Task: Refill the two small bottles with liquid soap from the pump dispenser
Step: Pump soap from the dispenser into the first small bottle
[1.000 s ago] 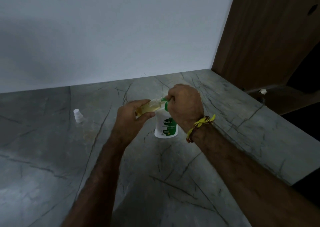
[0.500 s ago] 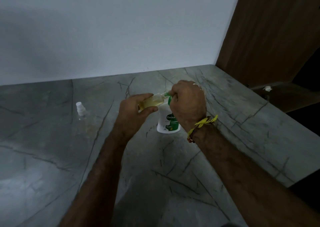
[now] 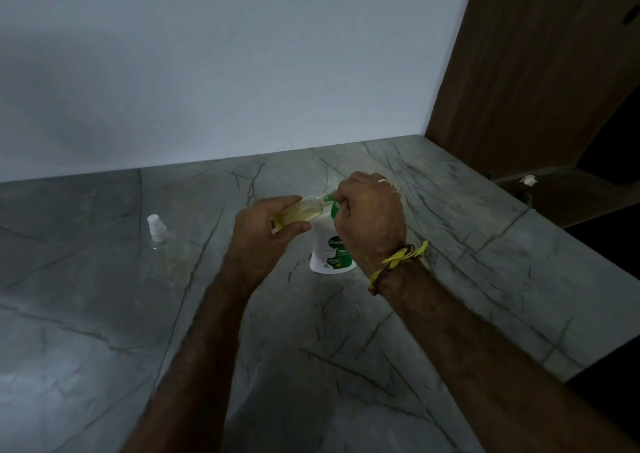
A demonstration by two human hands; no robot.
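My left hand (image 3: 266,234) grips a small clear bottle (image 3: 303,212) holding yellowish liquid, tilted sideways with its mouth at the green nozzle of the pump dispenser (image 3: 329,252). The dispenser is white with a green label and stands on the grey marble counter (image 3: 104,314). My right hand (image 3: 369,213) is closed over the dispenser's pump head, hiding most of it. A second small clear bottle (image 3: 157,231) with a white cap stands on the counter to the left, apart from both hands.
A white wall runs along the back of the counter. A brown wooden panel (image 3: 536,72) rises at the right, with a lower wooden ledge (image 3: 554,189) carrying a small white object (image 3: 528,180). The counter's right edge drops off into darkness.
Hands, bottle and dispenser keep the same pose. The view has shifted slightly; the right hand stays pressed on the pump head.
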